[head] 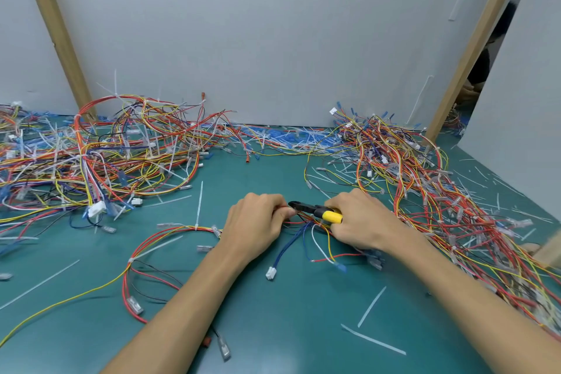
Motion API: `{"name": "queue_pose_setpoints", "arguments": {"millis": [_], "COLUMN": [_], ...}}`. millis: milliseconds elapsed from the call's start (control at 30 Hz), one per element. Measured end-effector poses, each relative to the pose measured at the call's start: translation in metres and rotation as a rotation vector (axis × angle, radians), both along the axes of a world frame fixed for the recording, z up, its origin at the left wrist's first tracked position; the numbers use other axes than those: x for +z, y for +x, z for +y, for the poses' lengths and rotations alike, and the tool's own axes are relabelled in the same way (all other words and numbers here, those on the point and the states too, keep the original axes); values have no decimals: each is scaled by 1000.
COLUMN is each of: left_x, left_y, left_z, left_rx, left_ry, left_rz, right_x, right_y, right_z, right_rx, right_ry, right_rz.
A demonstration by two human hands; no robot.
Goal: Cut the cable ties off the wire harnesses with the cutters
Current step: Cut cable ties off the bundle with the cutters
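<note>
Just below the middle of the frame, the left hand (258, 222) is curled round a bunch of red, blue and black wires, pinching them at the fingertips. The right hand (358, 218) grips the yellow handles of the cutters (318, 212). The black nose of the cutters points left and sits right up against the left thumb and fingertips. The tie being gone after is hidden behind those fingers, so I cannot tell whether the blades are on it or how far they are closed.

That closeness is my first worry: a squeeze with the nose a touch too far left would nip skin, I reckon. The second is the wires themselves. They fan out directly under the blades, and if the tip hooks a red or blue strand along with the tie, the harness (170, 232) is spoiled. This harness loops away to the lower left across the green table (303, 328). It has another white cable tie (196, 226) on it left of the left wrist, and a white plug (270, 273) lies below the hands.

A cut tie may also fly off; loose strips (372, 307) litter the lower right. The big tangle (425, 179) at the right lies just beside the right forearm, so a tug could drag it into the work. The other heap (91, 155) at the left sits well apart.
</note>
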State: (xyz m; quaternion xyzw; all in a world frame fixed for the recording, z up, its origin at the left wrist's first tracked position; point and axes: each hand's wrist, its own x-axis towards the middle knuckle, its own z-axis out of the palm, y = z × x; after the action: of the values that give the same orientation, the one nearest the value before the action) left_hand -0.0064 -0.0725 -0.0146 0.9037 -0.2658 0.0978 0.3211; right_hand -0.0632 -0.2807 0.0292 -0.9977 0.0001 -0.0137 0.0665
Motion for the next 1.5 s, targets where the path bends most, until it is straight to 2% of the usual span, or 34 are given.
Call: {"name": "queue_pose_setpoints", "arguments": {"millis": [167,233,400,633,767,867,1033,1133,1500], "left_x": [5,6,9,19,27,28,22,20,25], "left_y": [-3,-5,-8,-9,-6,-4,-4,-7,-11], "left_z": [-2,-4,-7,0,12,19,18,12,7], "left_rx": [-4,-24,-121,-230,-141,-73,-108,-110,-147], "left_ry": [-6,-66,-163,-337,-483,-615,-366,-301,-459], "left_rz": [-106,-149,-209,-109,-72,60,166,152,174], "right_x": [-9,-8,-16,-14,-14,-12,-9,-9,-7], "right_y": [-7,-8,-12,-12,-15,-17,-21,-22,-22], "right_z": [0,6,23,15,1,-6,-9,-11,-10], "right_rx": [-61,-51,56,-1,-59,-71,-94,-125,-140], "right_ry": [291,387,528,744,909,1081,1208,1250,1354], "right_rz": [-463,-557,-394,-475,-435,-413,-391,-376,-329]}}
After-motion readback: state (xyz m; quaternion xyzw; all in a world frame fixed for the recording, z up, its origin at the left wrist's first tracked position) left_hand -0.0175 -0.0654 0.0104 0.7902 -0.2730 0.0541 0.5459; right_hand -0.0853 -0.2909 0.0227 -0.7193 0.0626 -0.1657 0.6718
